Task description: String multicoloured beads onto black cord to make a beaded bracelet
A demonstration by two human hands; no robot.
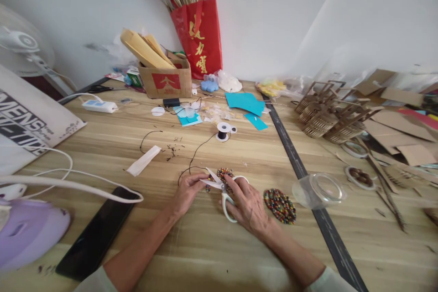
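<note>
My right hand (247, 203) grips a pair of white-handled scissors (226, 207), whose blades are spread and point left toward my other hand. Fingertips of my left hand (190, 190) are pinched together on a black cord (193, 167), right beside the blades. The cord runs back to a white spool of black cord (222, 132) standing on the table. Behind the scissors, partly covered by them and my fingers, lies a clump of multicoloured beads (224, 174). A second coiled bead strand (279, 205) rests to the right of my right hand.
A black phone (99, 232) and white cable lie at left. A clear plastic container (321, 190) sits at right near small woven baskets (320, 118). Blue paper pieces (244, 102), a cardboard box (164, 80) and a red bag (201, 41) stand or lie toward the wall.
</note>
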